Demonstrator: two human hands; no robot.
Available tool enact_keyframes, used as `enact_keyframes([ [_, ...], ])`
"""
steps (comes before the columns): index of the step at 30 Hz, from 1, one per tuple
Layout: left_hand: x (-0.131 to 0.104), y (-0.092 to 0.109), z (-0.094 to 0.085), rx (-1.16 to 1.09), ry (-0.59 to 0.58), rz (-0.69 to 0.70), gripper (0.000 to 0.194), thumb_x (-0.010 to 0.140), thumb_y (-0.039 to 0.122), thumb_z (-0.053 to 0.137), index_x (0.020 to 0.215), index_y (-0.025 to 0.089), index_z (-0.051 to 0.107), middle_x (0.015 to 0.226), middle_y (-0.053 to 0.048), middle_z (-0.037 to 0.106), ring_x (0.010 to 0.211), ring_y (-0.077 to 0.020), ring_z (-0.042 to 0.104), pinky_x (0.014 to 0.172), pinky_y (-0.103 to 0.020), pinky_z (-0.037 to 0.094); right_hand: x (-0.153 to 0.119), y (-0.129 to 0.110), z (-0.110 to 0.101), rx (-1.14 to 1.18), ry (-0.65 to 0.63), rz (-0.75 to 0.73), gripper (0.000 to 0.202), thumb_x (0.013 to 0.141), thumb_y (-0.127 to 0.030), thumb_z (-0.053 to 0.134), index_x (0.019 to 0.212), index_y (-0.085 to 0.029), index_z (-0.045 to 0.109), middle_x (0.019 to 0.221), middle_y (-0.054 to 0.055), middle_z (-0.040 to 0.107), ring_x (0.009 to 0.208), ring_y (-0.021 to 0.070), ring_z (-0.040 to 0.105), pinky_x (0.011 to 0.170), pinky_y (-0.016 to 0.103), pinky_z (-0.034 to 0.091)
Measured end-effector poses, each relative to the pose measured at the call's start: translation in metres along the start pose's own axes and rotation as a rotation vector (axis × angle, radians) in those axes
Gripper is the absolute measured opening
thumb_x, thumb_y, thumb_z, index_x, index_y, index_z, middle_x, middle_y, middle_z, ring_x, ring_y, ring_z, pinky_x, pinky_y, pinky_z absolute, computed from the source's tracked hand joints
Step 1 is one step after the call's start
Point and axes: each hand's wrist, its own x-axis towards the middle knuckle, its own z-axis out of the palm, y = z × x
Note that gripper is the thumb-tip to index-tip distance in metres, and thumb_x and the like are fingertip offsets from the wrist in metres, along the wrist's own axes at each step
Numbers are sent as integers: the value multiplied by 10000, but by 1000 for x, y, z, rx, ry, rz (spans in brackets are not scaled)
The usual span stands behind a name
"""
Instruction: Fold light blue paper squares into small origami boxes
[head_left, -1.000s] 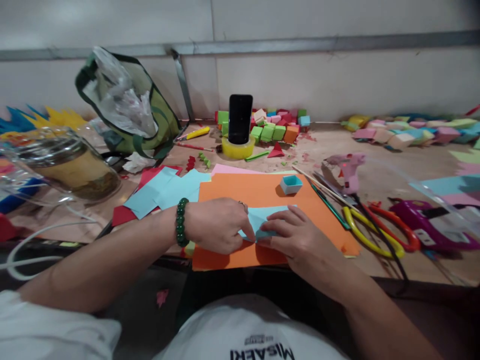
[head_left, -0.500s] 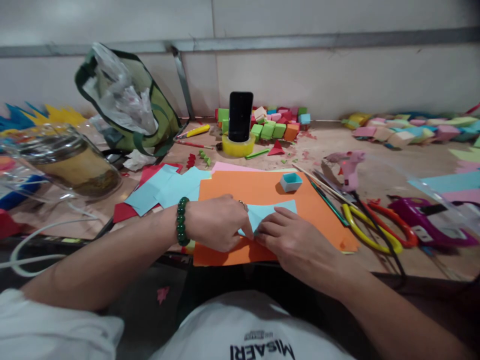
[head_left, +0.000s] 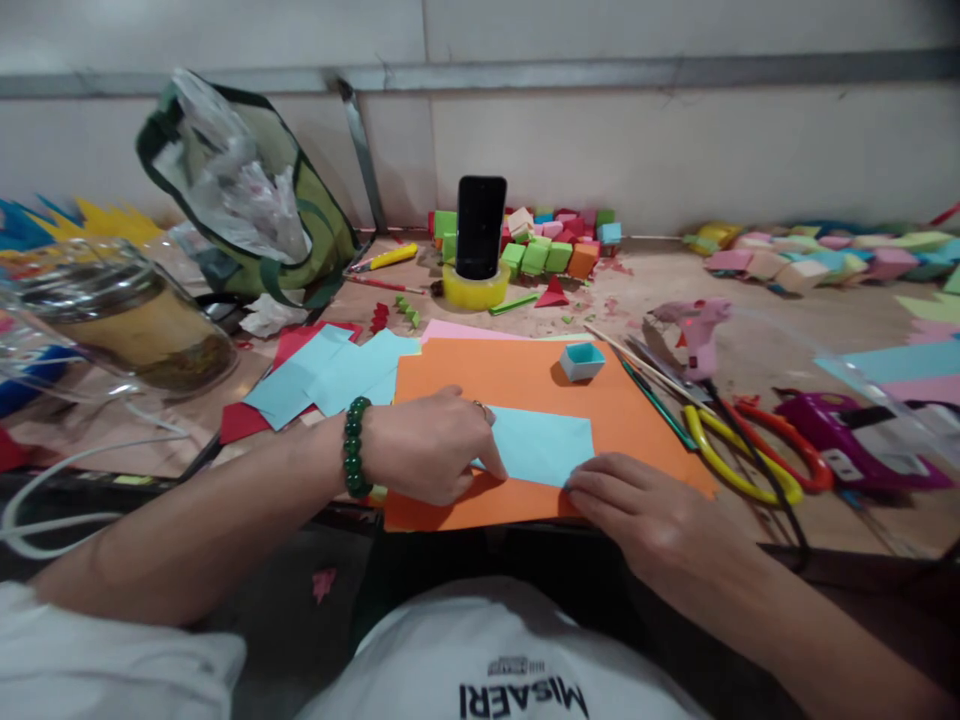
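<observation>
1. Through the head camera I see the light-blue paper strip (head_left: 544, 442) lying mostly flat on an orange sheet (head_left: 480, 365), just below and right of the middle of the frame, near the front of the counter (head_left: 630, 300)
2. My left hand (head_left: 427, 445), above the green bead bracelet (head_left: 356, 447), has its index finger stretched out and pressing on the left part of the strip, the other fingers curled in; I cannot tell whether the thumb grips anything
3. My right hand (head_left: 652, 510) is narrow, fingers bunched together, the tips touching the strip's lower right corner; its thumb is hidden, so I cannot tell whether it pinches or only presses
4. I judge the step in hand to be creasing: one finger pins the strip while the other hand smooths along the lower edge towards the right
5. Whether that edge is already a fold I cannot make out from here
6. To my mind, the next move calls for the left finger holding firm, so the strip cannot skid on the orange sheet, and for right fingertips lined up squarely with the edge before any further pressure
7. A small open paper box (head_left: 583, 362) sits just above the strip, right of centre, and I would keep my right knuckles clear of it
</observation>
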Motion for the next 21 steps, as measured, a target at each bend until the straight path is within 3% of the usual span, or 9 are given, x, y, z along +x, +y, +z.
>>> enact_keyframes([
  [6, -1, 0, 4, -30, 25, 16, 295, 757, 119, 526, 911, 269, 728, 738, -64, 678, 900, -241, 596, 856, -385, 338, -12, 2, -10, 85, 14, 138, 390, 839, 28, 341, 855, -173, 675, 827, 69, 702, 794, 157, 634, 670, 263, 537],
  [12, 2, 1, 3, -24, 25, 14, 285, 773, 144, 523, 920, 266, 734, 965, -94, 670, 963, -247, 589, 886, -402, 352, 9, -5, -2, 8, 50, 67, 331, 878, -37, 398, 1077, -139, 642, 947, 102, 680, 857, 192, 585, 703, 305, 507],
  [16, 0, 12, 10, 31, 107, 13, 213, 769, 152, 515, 780, 211, 720, 873, -88, 653, 886, -230, 591, 941, -432, 348, 18, -7, 11, 28, -44, 69, 296, 871, -53, 422, 1011, -152, 663, 822, 76, 640, 770, 183, 561, 608, 277, 480],
  [21, -21, 25, 22, 80, 170, -125, 186, 763, 125, 492, 769, 180, 669, 815, -76, 628, 832, -218, 569, 1034, -489, 282, 18, -9, 13, 55, -42, 112, 308, 864, -40, 401, 969, -154, 667, 813, 74, 632, 780, 181, 554, 619, 268, 479],
])
